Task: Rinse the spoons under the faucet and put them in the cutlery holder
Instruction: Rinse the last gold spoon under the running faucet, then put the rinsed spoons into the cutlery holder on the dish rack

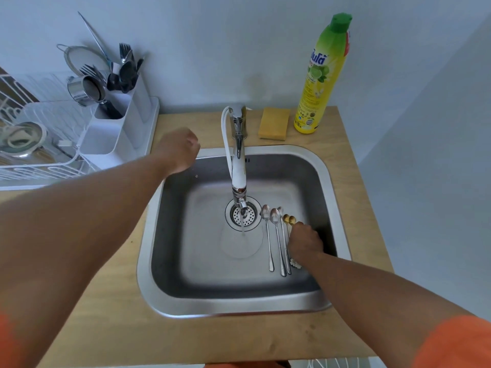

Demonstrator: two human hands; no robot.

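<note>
My right hand [305, 241] reaches down into the square steel sink [329, 181], fingers curled onto the gold-bowled spoons [289, 219]; whether it grips yet I cannot tell. Just left of it lie three long silver spoons [275, 237], handles toward me, bowls beside the drain. Water runs from the chrome faucet [239, 166]. My left hand [180, 150] hovers loosely closed and empty above the sink's far-left corner, nearer the white cutlery holder [117, 134].

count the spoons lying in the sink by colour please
Long-handled silver steel spoons: 3
Small gold-bowled spoons, under the right hand: 2
Total: 5
</note>
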